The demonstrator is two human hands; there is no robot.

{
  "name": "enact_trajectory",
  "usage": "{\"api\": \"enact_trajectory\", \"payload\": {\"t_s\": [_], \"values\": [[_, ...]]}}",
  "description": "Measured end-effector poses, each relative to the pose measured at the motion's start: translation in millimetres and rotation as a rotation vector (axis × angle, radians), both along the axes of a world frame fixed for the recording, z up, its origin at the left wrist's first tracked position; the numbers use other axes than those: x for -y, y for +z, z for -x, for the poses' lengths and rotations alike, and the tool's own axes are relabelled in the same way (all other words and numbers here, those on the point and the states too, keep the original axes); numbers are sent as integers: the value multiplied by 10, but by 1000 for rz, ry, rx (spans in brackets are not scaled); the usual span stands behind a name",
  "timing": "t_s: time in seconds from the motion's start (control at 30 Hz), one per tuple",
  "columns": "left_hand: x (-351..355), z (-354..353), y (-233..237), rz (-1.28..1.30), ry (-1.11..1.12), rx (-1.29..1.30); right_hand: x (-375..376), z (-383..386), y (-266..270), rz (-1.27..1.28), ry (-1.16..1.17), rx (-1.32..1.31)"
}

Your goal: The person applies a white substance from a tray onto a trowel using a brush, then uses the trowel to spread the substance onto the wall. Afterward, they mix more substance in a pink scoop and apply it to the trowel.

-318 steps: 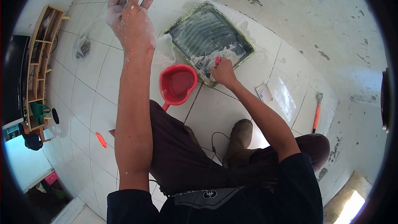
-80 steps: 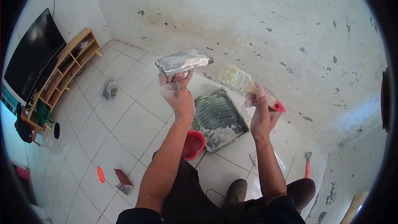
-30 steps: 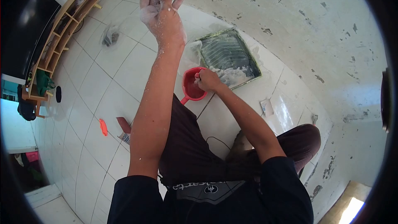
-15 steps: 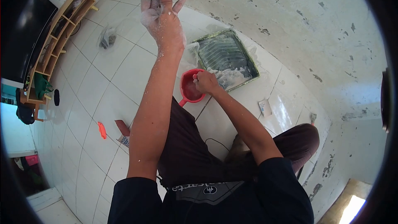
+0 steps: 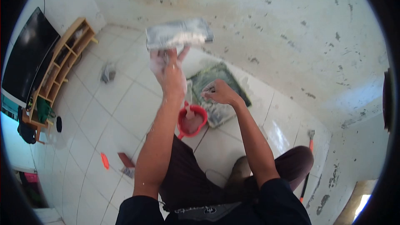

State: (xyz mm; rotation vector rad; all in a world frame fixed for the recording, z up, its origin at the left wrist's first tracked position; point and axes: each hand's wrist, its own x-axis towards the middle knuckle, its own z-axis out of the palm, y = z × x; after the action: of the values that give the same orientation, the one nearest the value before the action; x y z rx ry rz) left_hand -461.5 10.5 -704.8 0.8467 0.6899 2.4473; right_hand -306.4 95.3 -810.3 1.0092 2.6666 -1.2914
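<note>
My left hand (image 5: 171, 73), dusted white, is raised and closed around the underside of a flat grey board (image 5: 179, 31) smeared with white paste along its near edge. My right hand (image 5: 221, 92) hovers over the tray with curled, whitish fingers and nothing visible in them. Beneath it lies a dark paint tray (image 5: 225, 75) with a ribbed bed, pale paste on its near end. Beside the tray a red plastic dipper (image 5: 203, 121) holds pinkish-looking liquid, and a small red-handled tool (image 5: 190, 112) leans inside it.
An orange piece (image 5: 104, 161) and a reddish-brown sheet (image 5: 125, 159) lie on the tiled floor to the left, near a crumpled plastic bag (image 5: 108, 73). A long-handled tool (image 5: 311, 143) lies right of my knee. A wooden TV shelf (image 5: 71, 58) and the chipped wall (image 5: 283, 37) border the floor.
My right hand has let go of the red-handled tool in the dipper and moved up and right, over the tray. The view has tilted upward; the board's top face shows more.
</note>
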Motion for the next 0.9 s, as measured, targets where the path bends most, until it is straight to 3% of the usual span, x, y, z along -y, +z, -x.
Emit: {"api": "enact_trajectory", "payload": {"t_s": [0.07,0.1,0.17,0.3,0.47,0.5,0.53,0.6,0.67,0.77,0.9], "values": [[-75,-114,-6,-33,-17,-17,-5,-129,492,338,-226,-495],[-104,-209,-3,-9,-40,14,14,-178,682,311,-234,-508],[-161,-377,17,-1,-82,38,72,-182,977,356,-201,-961],[-372,-731,144,29,-121,36,70,-238,1319,217,-309,-1205],[-749,-1075,365,76,-85,-44,-71,-361,1719,259,-471,-1371],[-803,-1158,443,146,47,-157,-108,-405,1819,307,-518,-1400],[-892,-1244,586,204,176,-272,-171,-443,1954,287,-536,-1409],[-993,-1473,894,211,145,-292,-217,-570,2266,527,-641,-1582],[-1098,-1678,1082,162,95,-330,-259,-799,2642,574,-726,-1582],[-992,-2053,1899,250,11,-441,-269,-1224,3301,637,-838,-1635],[-850,-2634,3038,171,-138,-411,-25,-1873,4430,662,-926,-1763]]}}
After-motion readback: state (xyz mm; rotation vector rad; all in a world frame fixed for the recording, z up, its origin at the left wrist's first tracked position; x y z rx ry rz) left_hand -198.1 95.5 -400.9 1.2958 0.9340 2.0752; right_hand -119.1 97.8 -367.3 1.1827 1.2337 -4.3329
